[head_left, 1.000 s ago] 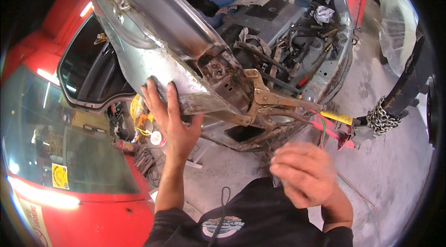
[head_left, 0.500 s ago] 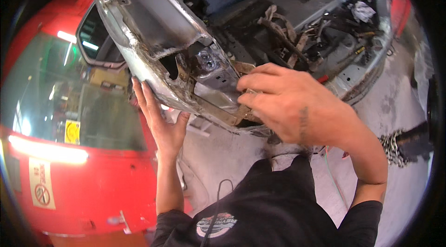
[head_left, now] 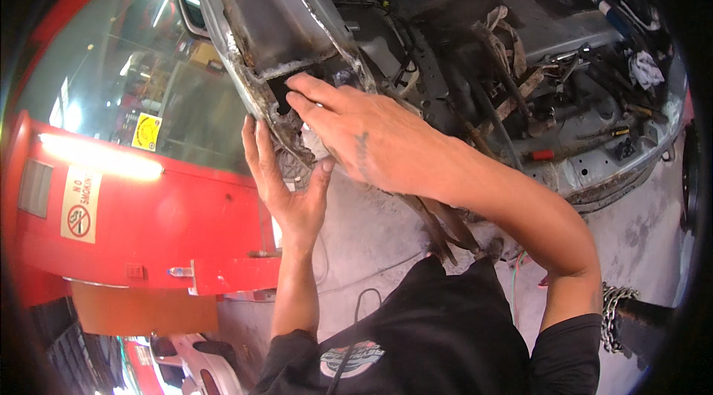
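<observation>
The rusted grey sheet-metal corner of the stripped car body (head_left: pixel 278 46) sits in the upper middle of the frame, its long axis running from the upper left down toward the centre, ending in a torn, corroded lower edge. The right hand (head_left: pixel 364 139) lies over that edge from the right, fingers spread flat and reaching into a dark opening in the metal, gripping nothing that can be made out. The left hand (head_left: pixel 286 180) presses up from just below, palm open against the underside. Lower centre, bare concrete floor (head_left: pixel 371 232) leaves room; a red vehicle (head_left: pixel 148 224) closes the left.
</observation>
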Action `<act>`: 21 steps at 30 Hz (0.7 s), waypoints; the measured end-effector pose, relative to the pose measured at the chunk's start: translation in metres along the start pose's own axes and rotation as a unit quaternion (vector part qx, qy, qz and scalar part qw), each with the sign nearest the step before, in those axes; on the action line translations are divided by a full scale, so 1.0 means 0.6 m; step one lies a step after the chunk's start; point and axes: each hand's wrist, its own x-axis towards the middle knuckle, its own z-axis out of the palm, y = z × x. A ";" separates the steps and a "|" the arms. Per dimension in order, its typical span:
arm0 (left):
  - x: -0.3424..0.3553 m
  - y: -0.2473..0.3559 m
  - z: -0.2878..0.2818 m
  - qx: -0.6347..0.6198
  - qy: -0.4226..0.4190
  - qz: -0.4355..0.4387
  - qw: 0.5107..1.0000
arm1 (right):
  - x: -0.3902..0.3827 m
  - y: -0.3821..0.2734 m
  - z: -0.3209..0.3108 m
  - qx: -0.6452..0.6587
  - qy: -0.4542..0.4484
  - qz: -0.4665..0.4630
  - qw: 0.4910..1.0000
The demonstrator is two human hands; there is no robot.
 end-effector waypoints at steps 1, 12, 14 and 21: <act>0.001 -0.001 0.010 -0.014 0.025 -0.001 1.000 | 0.004 0.007 0.003 0.002 0.002 -0.005 1.000; 0.000 -0.006 0.028 -0.032 0.095 -0.012 0.995 | 0.043 0.031 0.001 0.025 -0.118 0.012 0.993; 0.001 -0.010 0.025 -0.024 0.095 -0.004 0.995 | 0.035 0.028 0.002 -0.021 -0.100 -0.013 0.995; -0.003 -0.019 0.033 0.007 0.120 0.010 0.993 | 0.015 0.034 0.019 -0.071 -0.051 -0.047 0.995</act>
